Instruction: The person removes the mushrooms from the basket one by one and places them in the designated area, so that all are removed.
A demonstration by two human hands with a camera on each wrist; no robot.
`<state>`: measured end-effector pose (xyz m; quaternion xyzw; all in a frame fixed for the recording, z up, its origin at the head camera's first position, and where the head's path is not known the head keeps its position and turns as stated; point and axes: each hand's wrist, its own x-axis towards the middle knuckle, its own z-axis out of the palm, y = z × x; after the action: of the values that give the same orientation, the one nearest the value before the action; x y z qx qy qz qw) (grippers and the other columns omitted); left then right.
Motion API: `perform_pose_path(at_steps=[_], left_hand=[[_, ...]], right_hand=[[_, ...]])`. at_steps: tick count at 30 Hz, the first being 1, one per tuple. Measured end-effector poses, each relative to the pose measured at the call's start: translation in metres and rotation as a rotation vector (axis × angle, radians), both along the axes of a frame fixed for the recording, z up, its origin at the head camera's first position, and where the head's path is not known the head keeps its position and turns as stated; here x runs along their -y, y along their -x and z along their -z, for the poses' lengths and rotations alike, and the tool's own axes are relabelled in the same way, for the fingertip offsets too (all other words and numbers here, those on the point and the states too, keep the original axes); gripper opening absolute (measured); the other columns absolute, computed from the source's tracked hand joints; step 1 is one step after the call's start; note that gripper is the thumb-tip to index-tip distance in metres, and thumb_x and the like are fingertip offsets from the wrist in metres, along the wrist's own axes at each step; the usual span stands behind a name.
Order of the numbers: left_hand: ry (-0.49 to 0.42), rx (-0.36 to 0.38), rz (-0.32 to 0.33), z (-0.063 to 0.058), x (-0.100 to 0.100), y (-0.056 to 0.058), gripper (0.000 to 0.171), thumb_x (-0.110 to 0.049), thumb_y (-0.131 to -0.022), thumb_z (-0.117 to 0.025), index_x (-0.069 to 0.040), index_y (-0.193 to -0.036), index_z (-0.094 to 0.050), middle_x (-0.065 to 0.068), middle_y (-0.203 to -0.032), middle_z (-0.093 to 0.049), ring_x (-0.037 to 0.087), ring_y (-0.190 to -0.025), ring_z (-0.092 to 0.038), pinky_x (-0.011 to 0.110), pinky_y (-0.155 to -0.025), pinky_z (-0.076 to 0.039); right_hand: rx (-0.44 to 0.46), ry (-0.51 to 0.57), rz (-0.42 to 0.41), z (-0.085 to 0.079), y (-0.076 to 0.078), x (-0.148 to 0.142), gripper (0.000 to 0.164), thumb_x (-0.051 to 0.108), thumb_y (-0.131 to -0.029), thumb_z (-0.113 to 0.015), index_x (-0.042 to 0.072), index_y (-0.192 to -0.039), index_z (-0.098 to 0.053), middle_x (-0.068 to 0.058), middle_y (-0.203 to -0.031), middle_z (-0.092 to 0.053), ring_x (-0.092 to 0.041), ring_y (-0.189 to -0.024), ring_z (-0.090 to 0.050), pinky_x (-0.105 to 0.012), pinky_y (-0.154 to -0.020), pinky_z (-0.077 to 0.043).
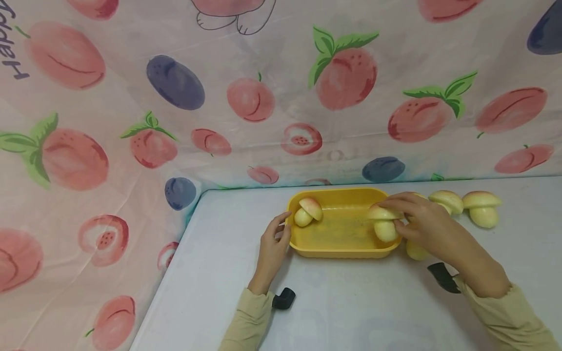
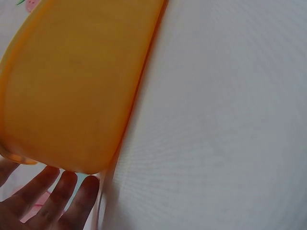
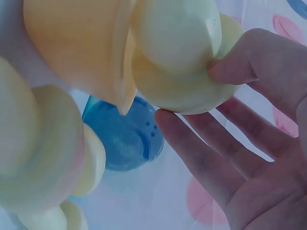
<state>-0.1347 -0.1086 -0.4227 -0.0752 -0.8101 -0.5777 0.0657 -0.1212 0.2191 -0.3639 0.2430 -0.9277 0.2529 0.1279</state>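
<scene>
A yellow oblong tray (image 1: 342, 254) stands on the white table. One toy mushroom (image 1: 310, 209), pale with a pink-tinged cap, lies tilted in its left end. My right hand (image 1: 428, 226) pinches another toy mushroom (image 1: 386, 230) by the cap, stem down, at the tray's right end. The right wrist view shows the thumb on one side of this mushroom (image 3: 177, 38) and the fingertips on the other. At the tray's left end, my left hand (image 1: 273, 243) touches the wall with its fingertips. Those fingers (image 2: 62, 191) look fairly straight in the left wrist view.
More toy mushrooms (image 1: 482, 208) stand right of the tray, some partly hidden behind the right hand. A fruit-printed cloth (image 1: 246, 63) hangs behind and to the left of the table. Dark wrist-camera mounts (image 1: 284, 298) stick out by both wrists.
</scene>
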Motion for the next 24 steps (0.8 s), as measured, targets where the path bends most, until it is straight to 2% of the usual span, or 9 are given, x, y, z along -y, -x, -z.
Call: perform_pose_path(at_steps=[4,12,21,24], left_hand=[[-0.001,-0.005,0.007,-0.003,0.0,-0.002,0.034,-0.006,-0.102,-0.051,0.0,-0.135,-0.057,0.017,-0.138,-0.056,0.039,-0.114,-0.059,0.027,-0.085,-0.052],[0.001,-0.003,0.009,-0.001,0.0,-0.001,0.034,-0.007,-0.103,-0.051,-0.001,-0.136,-0.057,0.016,-0.138,-0.056,0.038,-0.114,-0.06,0.026,-0.084,-0.052],[-0.001,0.002,0.009,-0.003,0.0,-0.002,0.034,-0.007,-0.102,-0.051,-0.001,-0.136,-0.057,0.014,-0.138,-0.057,0.037,-0.114,-0.06,0.024,-0.084,-0.051],[0.001,-0.001,0.01,-0.003,0.0,-0.002,0.034,-0.007,-0.102,-0.051,-0.001,-0.135,-0.057,0.015,-0.138,-0.057,0.038,-0.114,-0.059,0.024,-0.084,-0.051]], right_hand=[[0.028,-0.006,0.012,-0.001,-0.001,-0.006,0.043,0.001,-0.084,-0.073,0.012,-0.124,-0.068,-0.017,-0.128,-0.061,-0.013,-0.074,-0.057,-0.025,-0.059,-0.046],[-0.067,0.004,0.008,0.001,-0.002,-0.016,0.045,0.0,-0.08,-0.076,0.011,-0.122,-0.069,-0.013,-0.124,-0.063,-0.029,-0.094,-0.065,-0.037,-0.066,-0.054],[-0.109,-0.007,0.022,0.003,-0.004,-0.027,0.048,0.0,-0.077,-0.077,0.013,-0.123,-0.068,-0.01,-0.124,-0.063,-0.032,-0.107,-0.061,-0.044,-0.073,-0.052],[-0.112,-0.001,0.021,0.004,-0.005,-0.032,0.051,-0.001,-0.076,-0.079,0.014,-0.124,-0.068,-0.009,-0.125,-0.064,-0.032,-0.111,-0.058,-0.038,-0.08,-0.048]])
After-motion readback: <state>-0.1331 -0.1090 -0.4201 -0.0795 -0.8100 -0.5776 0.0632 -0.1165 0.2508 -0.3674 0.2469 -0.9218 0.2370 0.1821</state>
